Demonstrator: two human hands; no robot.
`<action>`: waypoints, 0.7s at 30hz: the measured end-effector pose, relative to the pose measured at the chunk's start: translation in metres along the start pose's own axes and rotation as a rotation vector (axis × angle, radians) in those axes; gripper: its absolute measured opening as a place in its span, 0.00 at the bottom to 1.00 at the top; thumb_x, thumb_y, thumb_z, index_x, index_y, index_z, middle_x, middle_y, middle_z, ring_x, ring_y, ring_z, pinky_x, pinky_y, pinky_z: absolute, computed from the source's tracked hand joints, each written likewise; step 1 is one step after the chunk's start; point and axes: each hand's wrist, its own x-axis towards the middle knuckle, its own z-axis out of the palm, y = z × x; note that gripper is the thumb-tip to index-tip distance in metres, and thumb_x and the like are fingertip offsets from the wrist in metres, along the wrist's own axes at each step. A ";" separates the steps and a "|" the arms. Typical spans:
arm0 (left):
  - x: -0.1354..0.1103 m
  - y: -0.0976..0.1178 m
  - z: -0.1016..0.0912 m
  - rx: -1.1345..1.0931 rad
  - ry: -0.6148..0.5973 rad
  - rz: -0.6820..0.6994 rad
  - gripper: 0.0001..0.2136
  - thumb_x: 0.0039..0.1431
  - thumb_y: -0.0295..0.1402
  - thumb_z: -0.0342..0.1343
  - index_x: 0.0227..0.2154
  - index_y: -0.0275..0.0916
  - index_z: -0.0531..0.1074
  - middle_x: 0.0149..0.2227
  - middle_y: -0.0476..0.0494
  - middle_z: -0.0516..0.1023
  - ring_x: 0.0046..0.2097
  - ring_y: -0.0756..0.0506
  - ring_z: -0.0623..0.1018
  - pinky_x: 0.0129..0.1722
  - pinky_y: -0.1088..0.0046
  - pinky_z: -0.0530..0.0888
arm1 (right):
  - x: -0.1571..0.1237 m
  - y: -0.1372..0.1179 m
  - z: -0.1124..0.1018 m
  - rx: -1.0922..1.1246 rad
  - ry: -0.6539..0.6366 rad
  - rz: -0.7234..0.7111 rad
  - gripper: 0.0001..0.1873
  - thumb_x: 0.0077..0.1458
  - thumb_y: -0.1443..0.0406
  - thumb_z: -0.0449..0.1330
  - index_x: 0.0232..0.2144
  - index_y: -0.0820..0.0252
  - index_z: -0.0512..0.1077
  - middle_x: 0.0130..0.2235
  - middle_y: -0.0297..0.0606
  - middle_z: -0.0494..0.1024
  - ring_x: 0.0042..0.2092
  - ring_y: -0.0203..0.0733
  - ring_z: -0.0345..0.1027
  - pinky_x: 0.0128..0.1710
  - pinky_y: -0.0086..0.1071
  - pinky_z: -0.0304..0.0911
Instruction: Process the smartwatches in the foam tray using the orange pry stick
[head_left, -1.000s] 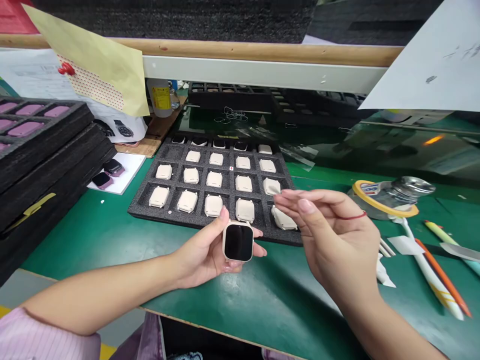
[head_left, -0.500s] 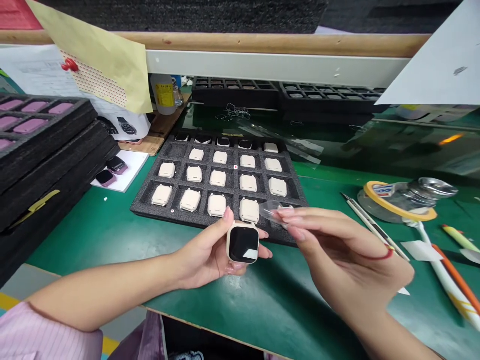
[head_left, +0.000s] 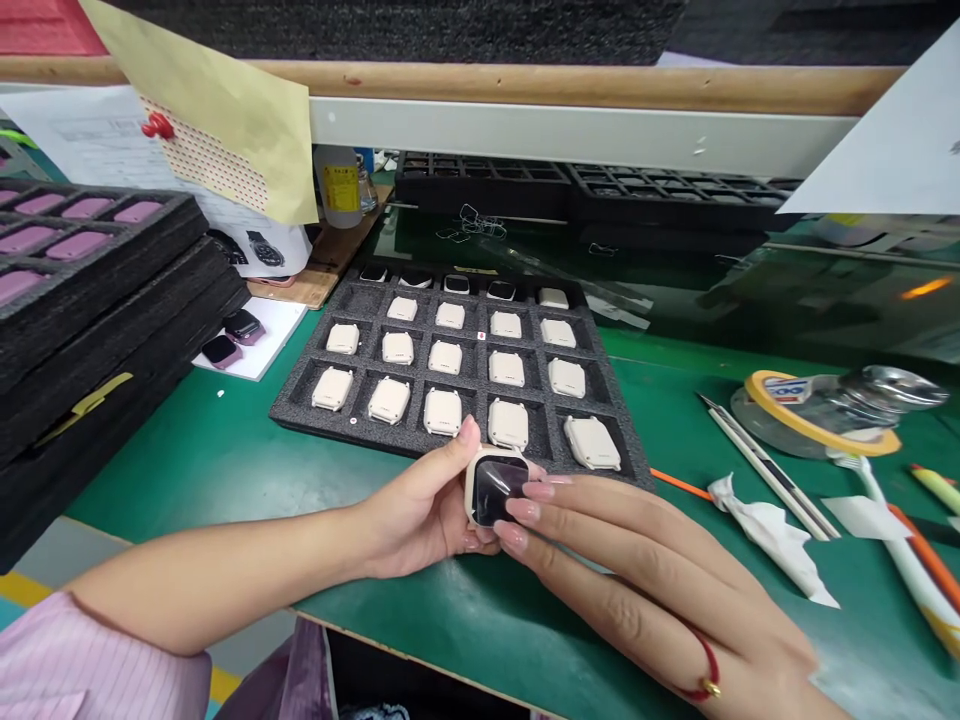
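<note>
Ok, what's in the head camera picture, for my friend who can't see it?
A left hand holds a small beige watch over a green bench, while the fingertips of the right hand rest on its dark screen. Just behind sits a black foam tray with more watches in its pockets.

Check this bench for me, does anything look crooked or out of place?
One beige watch case in the front-right pocket of the foam tray lies skewed, while its neighbours sit square. A crumpled white wipe lies loose on the green mat.
</note>
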 end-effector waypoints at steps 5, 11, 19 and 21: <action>-0.001 0.000 0.001 0.001 0.022 -0.003 0.28 0.47 0.58 0.67 0.35 0.34 0.77 0.30 0.47 0.73 0.27 0.54 0.69 0.27 0.78 0.63 | -0.004 0.008 0.005 0.016 -0.017 -0.084 0.22 0.67 0.63 0.57 0.61 0.41 0.70 0.46 0.33 0.85 0.43 0.43 0.81 0.47 0.34 0.80; -0.002 -0.001 0.002 0.020 0.007 0.045 0.26 0.48 0.57 0.67 0.31 0.34 0.73 0.26 0.51 0.67 0.24 0.55 0.64 0.23 0.79 0.59 | 0.013 0.001 0.006 -0.088 0.029 -0.103 0.21 0.63 0.66 0.62 0.58 0.50 0.72 0.42 0.36 0.85 0.43 0.45 0.78 0.47 0.40 0.77; -0.001 -0.005 0.005 0.222 0.027 0.144 0.29 0.47 0.60 0.66 0.31 0.34 0.73 0.30 0.48 0.70 0.25 0.54 0.63 0.21 0.77 0.55 | 0.021 -0.004 0.023 0.177 0.004 0.244 0.31 0.57 0.57 0.68 0.60 0.53 0.66 0.31 0.32 0.73 0.33 0.40 0.68 0.32 0.36 0.68; -0.001 -0.003 0.006 0.214 0.030 0.125 0.29 0.48 0.60 0.65 0.32 0.34 0.74 0.27 0.50 0.67 0.23 0.55 0.60 0.19 0.77 0.53 | 0.021 -0.003 0.023 0.246 0.025 0.278 0.27 0.55 0.60 0.70 0.56 0.51 0.68 0.33 0.32 0.75 0.34 0.39 0.68 0.34 0.36 0.67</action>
